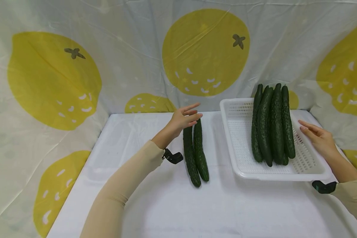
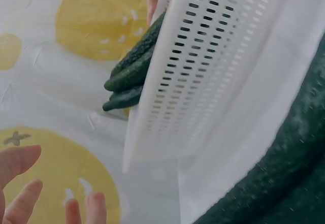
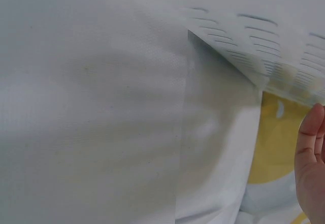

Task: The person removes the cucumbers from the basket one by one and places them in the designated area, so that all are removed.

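Note:
In the head view my left hand (image 1: 185, 117) is over the far ends of two dark green cucumbers (image 1: 200, 155) lying side by side, its fingers loosely extended and spread. Those fingers (image 2: 23, 203) show at the lower left of the left wrist view, with nothing between them. My right hand (image 1: 318, 138) is at the right side of a white plastic basket (image 1: 279, 177), fingers nearly straight and fingertips right at the rim. Several cucumbers (image 1: 275, 125) lie lengthwise in the basket, their far ends sticking out over its back rim. The right wrist view shows the slotted basket wall above the right fingers (image 3: 307, 158).
A white cloth (image 1: 166, 211) covers the table. Behind it and at both sides hangs a pale curtain (image 1: 128, 49) printed with large yellow lemons. A black wrist strap (image 1: 173, 156) is on the left arm, another (image 1: 324, 186) on the right.

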{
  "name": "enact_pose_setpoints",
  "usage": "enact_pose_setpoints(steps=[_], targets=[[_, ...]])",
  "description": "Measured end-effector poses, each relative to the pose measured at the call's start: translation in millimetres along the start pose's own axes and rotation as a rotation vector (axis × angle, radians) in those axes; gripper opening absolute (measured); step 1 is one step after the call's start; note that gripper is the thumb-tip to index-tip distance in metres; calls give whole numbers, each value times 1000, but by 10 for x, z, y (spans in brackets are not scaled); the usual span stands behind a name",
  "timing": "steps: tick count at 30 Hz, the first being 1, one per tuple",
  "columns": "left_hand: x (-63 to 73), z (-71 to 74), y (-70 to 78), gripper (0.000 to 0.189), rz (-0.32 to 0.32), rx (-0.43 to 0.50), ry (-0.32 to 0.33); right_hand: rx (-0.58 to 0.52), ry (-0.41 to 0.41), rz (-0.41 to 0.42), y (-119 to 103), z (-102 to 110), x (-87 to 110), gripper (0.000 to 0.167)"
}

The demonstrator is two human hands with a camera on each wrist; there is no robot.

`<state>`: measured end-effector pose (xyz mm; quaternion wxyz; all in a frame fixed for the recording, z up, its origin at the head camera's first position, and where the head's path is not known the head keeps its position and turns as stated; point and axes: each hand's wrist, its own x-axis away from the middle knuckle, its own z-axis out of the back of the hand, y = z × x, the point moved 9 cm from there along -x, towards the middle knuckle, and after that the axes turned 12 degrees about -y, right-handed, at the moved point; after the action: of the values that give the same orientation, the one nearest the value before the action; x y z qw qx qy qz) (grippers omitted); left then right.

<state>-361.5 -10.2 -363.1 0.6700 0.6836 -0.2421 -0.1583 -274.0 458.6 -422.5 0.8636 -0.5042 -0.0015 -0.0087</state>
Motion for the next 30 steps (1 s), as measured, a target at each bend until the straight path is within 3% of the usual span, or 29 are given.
enact_pose_setpoints(steps=[15,24,30], targets=[[-400,-564,303,55,-30,121,-127,-20,1,28,-18,-5,-5,42],[-641,-941,334,55,-10,130,-155,-13,-6,9,-27,-30,25,43],[-825,-1139,262,50,-3,124,-137,22,1,10,-49,-43,17,43]])
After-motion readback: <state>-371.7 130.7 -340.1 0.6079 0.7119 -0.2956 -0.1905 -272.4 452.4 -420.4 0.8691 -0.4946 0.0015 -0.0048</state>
